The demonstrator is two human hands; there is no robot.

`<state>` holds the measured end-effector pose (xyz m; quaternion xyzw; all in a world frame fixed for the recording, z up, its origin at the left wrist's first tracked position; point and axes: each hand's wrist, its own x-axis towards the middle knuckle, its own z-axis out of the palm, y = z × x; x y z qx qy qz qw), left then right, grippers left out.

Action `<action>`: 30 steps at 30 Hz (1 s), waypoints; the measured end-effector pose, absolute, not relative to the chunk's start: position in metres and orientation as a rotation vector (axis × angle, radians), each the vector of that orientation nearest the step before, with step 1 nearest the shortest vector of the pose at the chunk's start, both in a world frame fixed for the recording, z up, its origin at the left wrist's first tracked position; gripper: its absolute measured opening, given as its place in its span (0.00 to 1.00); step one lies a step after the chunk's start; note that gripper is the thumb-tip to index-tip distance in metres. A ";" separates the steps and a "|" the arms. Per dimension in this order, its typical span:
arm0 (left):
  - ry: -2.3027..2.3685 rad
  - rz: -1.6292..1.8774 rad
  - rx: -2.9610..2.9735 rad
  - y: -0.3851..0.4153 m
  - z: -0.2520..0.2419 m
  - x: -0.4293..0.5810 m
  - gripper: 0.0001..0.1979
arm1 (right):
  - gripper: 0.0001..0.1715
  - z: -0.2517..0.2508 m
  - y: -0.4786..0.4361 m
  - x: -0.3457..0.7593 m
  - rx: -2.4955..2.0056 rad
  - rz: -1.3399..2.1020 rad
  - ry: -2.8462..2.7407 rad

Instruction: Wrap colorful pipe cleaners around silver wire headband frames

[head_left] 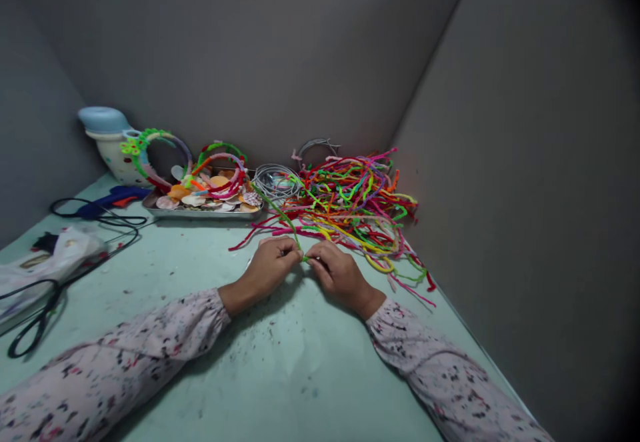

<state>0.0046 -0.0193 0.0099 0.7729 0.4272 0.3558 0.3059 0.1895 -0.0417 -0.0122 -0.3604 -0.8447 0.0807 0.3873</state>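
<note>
Between my two hands runs a green pipe cleaner (pixel 285 219), its long free end rising up and to the left. My left hand (pixel 274 261) pinches it near the lower end. Close beside it, my right hand (pixel 340 274) also pinches that lower end, with the fingertips of both hands almost touching. The very tip of the pipe cleaner is partly hidden by my fingers. Just behind my hands lies a large tangled pile of coloured pipe cleaners (pixel 350 192).
Seashells fill a metal tray (pixel 210 215) at the back, with wrapped rings (pixel 165 139) on and beside it. Coiled grey wire (pixel 275 181) lies right of the tray. Left are a blue glue gun (pixel 107 201), black cord (pixel 60 289), plastic bag (pixel 75 249) and blue-lidded container (pixel 113 152). Walls close the back and right.
</note>
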 end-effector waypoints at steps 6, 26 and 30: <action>1.147 0.985 2.145 -0.021 0.011 0.005 0.13 | 0.08 -0.012 -0.041 0.189 -0.970 0.233 -2.070; 1.052 1.263 2.400 -0.025 0.006 0.003 0.05 | 0.06 -0.007 -0.043 0.188 -1.042 0.228 -1.966; 1.073 1.246 2.423 -0.025 0.006 0.003 0.05 | 0.06 -0.008 -0.042 0.189 -1.038 0.225 -1.973</action>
